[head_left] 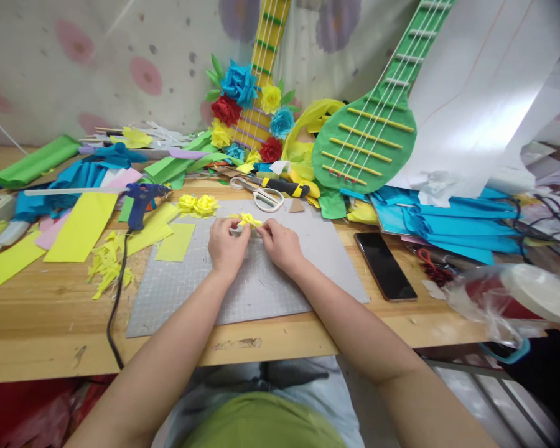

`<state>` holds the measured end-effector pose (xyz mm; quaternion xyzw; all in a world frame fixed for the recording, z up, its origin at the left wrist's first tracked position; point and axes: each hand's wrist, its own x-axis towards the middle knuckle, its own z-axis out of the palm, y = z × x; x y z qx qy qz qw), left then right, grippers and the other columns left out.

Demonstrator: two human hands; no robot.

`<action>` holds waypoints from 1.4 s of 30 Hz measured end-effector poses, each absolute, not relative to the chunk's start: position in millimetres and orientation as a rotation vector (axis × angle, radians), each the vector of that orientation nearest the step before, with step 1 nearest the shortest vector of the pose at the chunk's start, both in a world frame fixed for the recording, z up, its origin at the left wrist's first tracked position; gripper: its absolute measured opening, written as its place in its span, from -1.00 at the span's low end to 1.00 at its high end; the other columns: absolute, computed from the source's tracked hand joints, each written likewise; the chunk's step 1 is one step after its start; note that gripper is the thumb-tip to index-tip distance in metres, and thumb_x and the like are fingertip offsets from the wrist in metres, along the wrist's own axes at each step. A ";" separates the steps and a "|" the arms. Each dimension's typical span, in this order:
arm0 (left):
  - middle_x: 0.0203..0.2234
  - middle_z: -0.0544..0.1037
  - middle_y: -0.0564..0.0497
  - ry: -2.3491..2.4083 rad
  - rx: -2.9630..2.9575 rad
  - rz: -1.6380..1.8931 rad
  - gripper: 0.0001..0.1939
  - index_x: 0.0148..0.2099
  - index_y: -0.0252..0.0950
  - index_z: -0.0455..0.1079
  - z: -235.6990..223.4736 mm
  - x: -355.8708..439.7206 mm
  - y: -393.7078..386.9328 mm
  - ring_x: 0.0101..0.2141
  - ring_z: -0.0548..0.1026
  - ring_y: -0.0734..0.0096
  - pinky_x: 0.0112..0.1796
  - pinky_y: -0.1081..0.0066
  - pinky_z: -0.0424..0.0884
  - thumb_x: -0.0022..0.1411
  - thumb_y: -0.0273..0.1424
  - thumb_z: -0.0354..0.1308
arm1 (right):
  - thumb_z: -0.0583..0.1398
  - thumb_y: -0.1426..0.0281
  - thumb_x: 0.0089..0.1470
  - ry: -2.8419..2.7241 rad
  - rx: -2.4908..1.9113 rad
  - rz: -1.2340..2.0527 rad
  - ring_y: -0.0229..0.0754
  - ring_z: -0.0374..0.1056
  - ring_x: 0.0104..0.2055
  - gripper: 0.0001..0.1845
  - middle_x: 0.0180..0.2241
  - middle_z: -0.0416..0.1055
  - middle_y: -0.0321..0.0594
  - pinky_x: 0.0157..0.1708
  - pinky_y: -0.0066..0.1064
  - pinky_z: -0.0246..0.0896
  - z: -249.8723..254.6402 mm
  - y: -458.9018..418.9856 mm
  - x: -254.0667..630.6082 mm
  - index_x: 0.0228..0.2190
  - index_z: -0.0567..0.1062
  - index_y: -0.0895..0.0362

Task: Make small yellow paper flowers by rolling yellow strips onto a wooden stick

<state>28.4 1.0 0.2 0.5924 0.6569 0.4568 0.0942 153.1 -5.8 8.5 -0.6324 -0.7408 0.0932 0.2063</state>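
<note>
Yellow paper piece [249,220], long axis near nine-to-three o'clock, pinched at its ends by both hands over the grey mat [326,274], the left hand [228,247] at its seven o'clock, the right hand [280,247] at four, about equally near.

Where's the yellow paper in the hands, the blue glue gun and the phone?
Yellow paper [249,219]: head view, its crumpled middle.
Glue gun [137,208]: head view, its blue handle.
Phone [385,266]: head view, its dark screen.

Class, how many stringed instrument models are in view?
2: a yellow instrument at upper centre, trimmed with flowers, and a green instrument to its right. Both necks run past the picture's top; others could be hidden.
</note>
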 end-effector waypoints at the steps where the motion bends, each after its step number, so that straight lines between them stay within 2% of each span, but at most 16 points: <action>1: -0.48 0.36 0.05 1.943 1.765 1.327 -0.86 -0.38 -0.27 0.35 0.0 28.4 1.2 -0.46 0.29 0.47 -0.35 0.42 0.24 0.00 -0.32 0.09 | -0.10 0.23 0.17 -2.086 -1.775 0.252 -0.24 0.36 -0.34 -0.71 -0.35 0.46 -0.25 -0.44 -0.49 -0.02 8.9 -5.2 153.5 -0.28 0.33 0.10; 9: -0.49 0.36 0.08 2.028 1.923 1.245 -0.91 -0.50 -0.26 0.28 -3.0 27.2 1.3 -0.47 0.32 0.48 -0.43 0.45 0.17 0.00 -0.36 0.06 | -0.19 0.25 0.20 -2.240 -1.831 0.235 -0.22 0.35 -0.35 -0.65 -0.36 0.46 -0.20 -0.45 -0.47 -0.05 8.1 1.2 158.2 -0.26 0.32 0.11; 16: -0.44 0.40 0.04 2.037 2.021 1.240 -0.92 -0.42 -0.24 0.32 -4.1 26.0 3.5 -0.38 0.36 0.41 -0.38 0.43 0.19 0.02 -0.36 0.06 | -0.16 0.22 0.19 -2.216 -1.781 0.201 -0.23 0.35 -0.34 -0.67 -0.33 0.46 -0.23 -0.44 -0.48 -0.06 9.6 -0.2 159.6 -0.24 0.31 0.09; 20: -0.43 0.44 0.04 2.003 2.012 1.253 -0.89 -0.36 -0.22 0.36 -6.2 24.4 4.7 -0.41 0.37 0.41 -0.38 0.42 0.18 0.05 -0.34 0.06 | -0.14 0.23 0.18 -2.209 -1.767 0.183 -0.22 0.35 -0.34 -0.68 -0.34 0.46 -0.23 -0.45 -0.48 -0.05 10.1 -2.1 157.9 -0.24 0.32 0.09; 28: -0.46 0.42 0.02 2.029 2.080 1.126 -0.87 -0.40 -0.21 0.38 -8.3 23.4 4.1 -0.41 0.37 0.39 -0.44 0.41 0.14 0.10 -0.34 0.02 | -0.15 0.22 0.19 -2.145 -1.883 0.163 -0.18 0.36 -0.34 -0.66 -0.34 0.47 -0.17 -0.43 -0.46 -0.02 8.3 -2.0 153.3 -0.23 0.31 0.10; 42: -0.48 0.39 0.01 1.986 2.343 1.059 -0.91 -0.44 -0.25 0.32 -8.4 27.7 1.9 -0.43 0.35 0.38 -0.43 0.39 0.12 0.08 -0.40 0.02 | -0.14 0.28 0.18 -2.173 -1.811 0.313 -0.24 0.33 -0.31 -0.69 -0.32 0.45 -0.24 -0.43 -0.49 -0.05 12.8 5.8 173.7 -0.31 0.34 0.08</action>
